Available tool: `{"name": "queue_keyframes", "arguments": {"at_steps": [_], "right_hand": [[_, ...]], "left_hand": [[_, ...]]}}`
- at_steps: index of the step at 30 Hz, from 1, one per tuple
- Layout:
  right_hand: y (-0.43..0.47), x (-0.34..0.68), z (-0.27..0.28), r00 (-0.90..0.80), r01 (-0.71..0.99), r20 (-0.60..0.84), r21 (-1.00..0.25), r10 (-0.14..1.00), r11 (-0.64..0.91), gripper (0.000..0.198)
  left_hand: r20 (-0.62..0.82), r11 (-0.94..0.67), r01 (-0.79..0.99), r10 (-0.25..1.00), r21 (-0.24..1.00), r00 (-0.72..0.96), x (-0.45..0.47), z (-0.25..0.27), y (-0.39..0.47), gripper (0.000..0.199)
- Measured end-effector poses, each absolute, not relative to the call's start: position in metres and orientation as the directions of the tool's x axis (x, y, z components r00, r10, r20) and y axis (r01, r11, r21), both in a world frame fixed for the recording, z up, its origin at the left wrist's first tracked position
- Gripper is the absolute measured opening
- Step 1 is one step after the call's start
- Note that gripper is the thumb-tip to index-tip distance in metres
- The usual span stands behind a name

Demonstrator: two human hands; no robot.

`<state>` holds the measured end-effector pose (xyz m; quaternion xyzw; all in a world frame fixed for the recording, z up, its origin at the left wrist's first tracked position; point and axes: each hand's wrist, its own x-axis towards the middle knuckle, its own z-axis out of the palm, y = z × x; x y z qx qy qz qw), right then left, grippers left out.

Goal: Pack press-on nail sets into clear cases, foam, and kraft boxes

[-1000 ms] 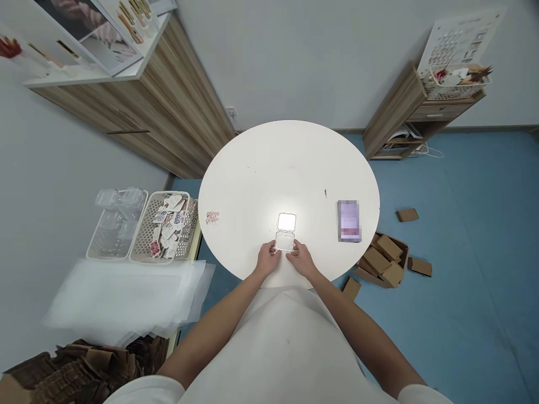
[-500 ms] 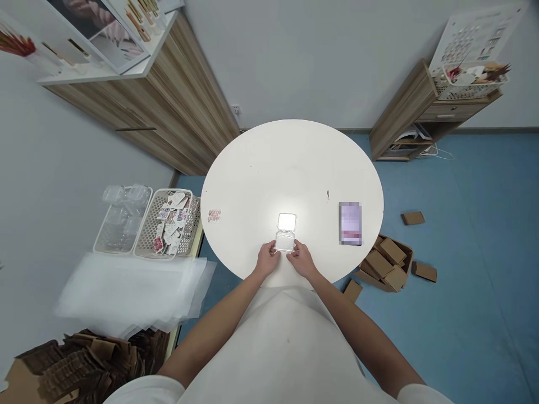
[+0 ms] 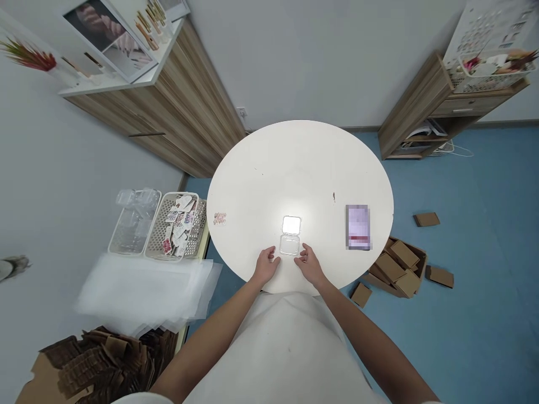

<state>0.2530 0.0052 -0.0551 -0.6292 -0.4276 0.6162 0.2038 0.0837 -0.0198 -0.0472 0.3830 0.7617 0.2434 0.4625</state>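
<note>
A small clear plastic case (image 3: 289,244) lies on the white oval table (image 3: 303,157), its lid (image 3: 291,225) folded back and away from me. Just left of its near half is my left hand (image 3: 266,265), fingers apart and holding nothing. My right hand (image 3: 310,264) is close to the case's right near corner, also with parted fingers and nothing held; whether a fingertip still touches the plastic I cannot tell. Toward the table's left edge lies a small sheet of pinkish pieces (image 3: 219,218). A phone-like device with a blurred screen (image 3: 358,227) rests at the right.
Left of the table stand a basket of printed cards (image 3: 177,227), a basket of clear plastic cases (image 3: 133,221), translucent sheets (image 3: 147,286) and stacked brown cardboard (image 3: 101,365). A carton of brown boxes (image 3: 398,266) sits on the floor at right. Cabinets (image 3: 189,101) stand behind.
Both hands have let go of the clear case and drawn slightly apart, fingers opening. The case stays on the table with its lid back. The whole view has shifted a little.
</note>
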Motion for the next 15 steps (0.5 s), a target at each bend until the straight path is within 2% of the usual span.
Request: {"name": "queue_keyframes", "arguments": {"at_steps": [4,7,11,15], "right_hand": [[0.005,0.256,-0.053,-0.133,0.288,-0.620,-0.771,0.773,-0.569,0.064],[0.004,0.253,-0.049,-0.113,0.359,-0.603,-0.766,0.790,-0.534,0.064],[0.002,0.244,-0.038,-0.024,0.501,-0.484,-0.763,0.875,-0.408,0.059],[0.005,0.227,-0.025,-0.033,0.593,-0.370,-0.755,0.929,-0.280,0.056]], "left_hand": [[-0.537,0.609,0.376,0.793,0.698,-0.288,0.057,-0.046,-0.032,0.038],[-0.553,0.618,0.394,0.786,0.680,-0.277,0.031,-0.044,-0.039,0.037],[-0.558,0.589,0.451,0.801,0.671,-0.217,-0.006,-0.039,-0.038,0.040],[-0.534,0.493,0.587,0.837,0.642,-0.119,-0.050,-0.026,-0.023,0.043]]}}
